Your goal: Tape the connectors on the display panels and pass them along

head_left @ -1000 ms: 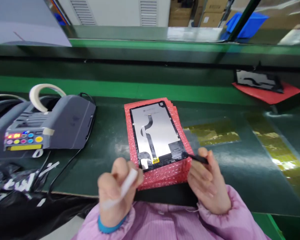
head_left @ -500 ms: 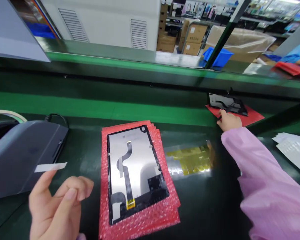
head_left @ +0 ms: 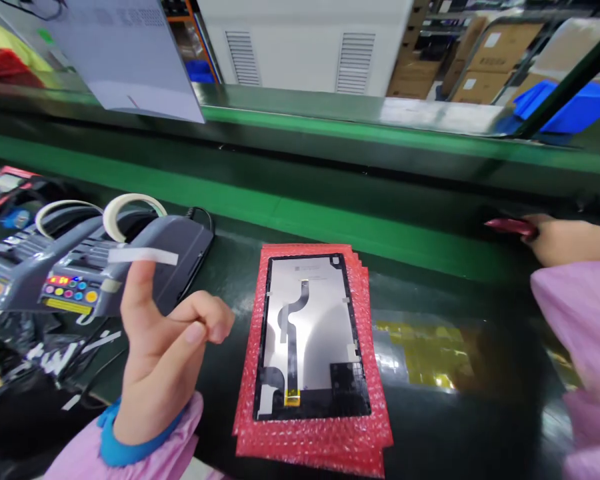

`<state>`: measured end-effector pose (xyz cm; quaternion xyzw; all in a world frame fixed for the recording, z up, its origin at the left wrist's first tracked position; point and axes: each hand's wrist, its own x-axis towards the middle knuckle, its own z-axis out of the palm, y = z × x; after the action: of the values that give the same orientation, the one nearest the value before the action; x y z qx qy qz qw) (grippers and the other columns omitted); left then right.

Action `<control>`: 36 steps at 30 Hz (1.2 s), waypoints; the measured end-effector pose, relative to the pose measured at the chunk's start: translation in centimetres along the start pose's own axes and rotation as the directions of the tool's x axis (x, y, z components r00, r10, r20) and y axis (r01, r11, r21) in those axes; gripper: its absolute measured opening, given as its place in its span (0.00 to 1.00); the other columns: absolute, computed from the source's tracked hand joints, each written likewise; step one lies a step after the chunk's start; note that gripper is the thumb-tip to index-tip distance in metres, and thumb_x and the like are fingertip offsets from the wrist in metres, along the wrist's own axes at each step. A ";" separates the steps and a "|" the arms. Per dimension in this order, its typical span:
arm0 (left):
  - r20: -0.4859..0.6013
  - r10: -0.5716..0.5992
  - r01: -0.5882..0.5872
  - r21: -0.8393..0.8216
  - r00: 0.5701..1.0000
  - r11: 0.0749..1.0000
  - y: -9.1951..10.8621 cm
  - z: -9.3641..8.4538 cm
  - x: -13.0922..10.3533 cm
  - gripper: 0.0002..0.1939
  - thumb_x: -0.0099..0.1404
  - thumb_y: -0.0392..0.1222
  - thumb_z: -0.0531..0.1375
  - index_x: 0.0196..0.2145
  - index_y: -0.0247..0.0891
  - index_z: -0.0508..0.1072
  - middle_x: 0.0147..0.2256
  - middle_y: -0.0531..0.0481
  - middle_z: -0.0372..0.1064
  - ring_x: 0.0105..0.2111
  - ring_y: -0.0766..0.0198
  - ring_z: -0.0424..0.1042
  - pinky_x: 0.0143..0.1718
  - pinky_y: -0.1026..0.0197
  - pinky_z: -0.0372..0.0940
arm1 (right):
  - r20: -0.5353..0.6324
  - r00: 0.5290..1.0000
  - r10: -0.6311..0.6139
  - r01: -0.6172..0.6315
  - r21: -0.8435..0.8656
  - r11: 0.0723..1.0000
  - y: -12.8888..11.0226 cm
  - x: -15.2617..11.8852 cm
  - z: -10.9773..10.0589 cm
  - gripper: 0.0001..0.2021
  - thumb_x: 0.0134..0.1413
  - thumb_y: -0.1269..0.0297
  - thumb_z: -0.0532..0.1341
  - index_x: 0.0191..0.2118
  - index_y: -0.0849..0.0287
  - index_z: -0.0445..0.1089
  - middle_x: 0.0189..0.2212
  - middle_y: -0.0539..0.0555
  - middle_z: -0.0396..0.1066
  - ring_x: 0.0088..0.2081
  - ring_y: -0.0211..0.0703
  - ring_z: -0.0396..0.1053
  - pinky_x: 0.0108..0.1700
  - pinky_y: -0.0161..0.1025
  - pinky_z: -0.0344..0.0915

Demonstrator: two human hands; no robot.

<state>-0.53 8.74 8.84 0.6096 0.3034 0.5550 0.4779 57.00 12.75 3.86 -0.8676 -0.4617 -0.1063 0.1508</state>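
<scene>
head view: a flat rectangular display panel with a silvery back and black edges [head_left: 325,333] lies back side up in the near middle of the scene, on a stack of red bubble-wrap sheets [head_left: 310,443] on the dark green workbench [head_left: 220,427]. a dark grey, s-curved ribbon cable [head_left: 293,363] runs along the panel and meets a small yellow tab [head_left: 292,399] at its near end.

the left hand [head_left: 160,353], at near left, is lifted, well apart from the panel. its index finger stands up, away from the thumb and the curled fingers, and a short white tape strip [head_left: 130,255] sits across that fingertip; the hand is clamped on nothing that shows. the right hand [head_left: 573,243] reaches to the far right, its fingers seemingly closed on a shiny dark red piece [head_left: 510,225], too blurred to identify.

the step in hand looks like a pause in taping: the strip appears ready on the finger while the right hand deals with something aside. in my judgement, a next move with the strip would call for a free right hand, a steady panel, and the fingertip lowered squarely so the tape meets its spot without folding; which spot cannot be told.
</scene>
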 end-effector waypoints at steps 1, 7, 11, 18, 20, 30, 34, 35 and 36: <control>0.067 0.008 -0.008 -0.009 0.998 1.000 0.1 0.3 0.3 0.33 0.74 0.40 0.61 0.68 0.73 0.58 0.27 0.57 0.70 0.28 0.65 0.67 0.33 0.58 0.68 | -0.026 1.000 -0.014 0.012 -0.078 0.997 -1.2 -0.5 -1.3 0.11 0.56 0.67 0.69 0.46 0.58 0.82 0.29 0.67 0.78 0.30 0.55 0.73 0.33 0.48 0.46; 0.328 -0.335 0.437 -0.319 0.884 0.841 0.1 6.0 2.6 0.56 0.73 0.46 0.64 0.72 0.64 0.19 0.45 0.49 0.79 0.41 0.57 0.80 0.44 0.53 0.72 | -0.246 0.958 -0.150 0.197 0.179 0.964 -8.6 -4.6 -10.4 0.17 0.52 0.69 0.72 0.49 0.58 0.82 0.33 0.56 0.80 0.30 0.40 0.69 0.37 0.39 0.61; 0.412 -0.595 0.711 -0.542 0.690 0.448 -0.2 9.1 3.0 0.41 0.78 0.57 0.52 0.75 0.53 0.29 0.52 0.36 0.76 0.46 0.48 0.82 0.49 0.44 0.72 | -0.446 0.873 -0.196 0.417 0.477 0.774 -13.2 -11.1 -12.8 0.16 0.46 0.72 0.70 0.45 0.59 0.81 0.37 0.54 0.81 0.32 0.40 0.72 0.35 0.36 0.65; 0.269 -0.634 0.588 -0.722 0.724 0.365 -2.2 6.5 0.9 0.36 0.70 0.63 0.58 0.64 0.33 0.66 0.44 0.38 0.80 0.44 0.43 0.81 0.53 0.42 0.71 | -0.557 0.602 -0.572 0.774 0.582 0.249 -18.3 -26.8 -10.9 0.12 0.60 0.73 0.66 0.44 0.49 0.81 0.37 0.51 0.84 0.39 0.48 0.82 0.50 0.44 0.78; 0.201 -0.654 0.581 -0.686 0.729 0.437 -2.7 5.0 0.2 0.31 0.65 0.55 0.63 0.59 0.32 0.71 0.40 0.42 0.81 0.42 0.46 0.81 0.51 0.47 0.72 | -0.417 0.656 -0.629 0.684 0.681 0.262 -18.3 -29.0 -10.5 0.10 0.64 0.71 0.65 0.45 0.48 0.80 0.40 0.52 0.84 0.41 0.48 0.83 0.49 0.43 0.80; 0.071 -0.691 0.596 -0.574 0.719 0.561 -2.4 1.5 -1.1 0.59 0.49 0.33 0.63 0.76 0.48 0.46 0.62 0.51 0.72 0.46 0.55 0.80 0.48 0.56 0.71 | -0.044 0.900 -0.433 0.180 0.944 0.276 -16.8 -23.9 -10.9 0.20 0.63 0.42 0.65 0.36 0.49 0.58 0.49 0.55 0.80 0.52 0.52 0.77 0.54 0.53 0.72; 0.123 -0.625 0.606 -0.443 0.771 0.661 -3.0 1.6 -1.1 0.64 0.45 0.32 0.63 0.77 0.52 0.41 0.66 0.51 0.67 0.42 0.57 0.79 0.44 0.58 0.70 | -0.120 0.883 -0.453 0.359 0.794 0.490 -19.9 -20.0 -12.1 0.23 0.53 0.50 0.73 0.36 0.49 0.57 0.42 0.54 0.79 0.50 0.54 0.74 0.51 0.50 0.70; 0.139 -0.614 0.608 -0.418 0.777 0.675 -3.1 1.6 -1.1 0.65 0.45 0.32 0.63 0.77 0.53 0.41 0.66 0.51 0.67 0.41 0.58 0.79 0.43 0.59 0.69 | -0.134 0.871 -0.473 0.396 0.761 0.514 -20.4 -19.6 -12.5 0.23 0.51 0.53 0.74 0.35 0.49 0.57 0.36 0.52 0.78 0.46 0.54 0.75 0.47 0.48 0.72; 0.157 -0.607 0.613 -0.397 0.779 0.683 -3.2 1.6 -1.2 0.66 0.44 0.32 0.64 0.77 0.54 0.41 0.66 0.51 0.67 0.40 0.59 0.79 0.43 0.60 0.69 | -0.152 0.864 -0.480 0.422 0.738 0.527 -20.6 -19.4 -12.9 0.22 0.50 0.55 0.75 0.33 0.49 0.57 0.29 0.50 0.75 0.42 0.54 0.75 0.41 0.46 0.72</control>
<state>1.27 8.46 5.54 0.3573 0.3566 0.4127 0.7582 28.57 4.12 12.94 -0.5797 -0.6764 0.0890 0.4455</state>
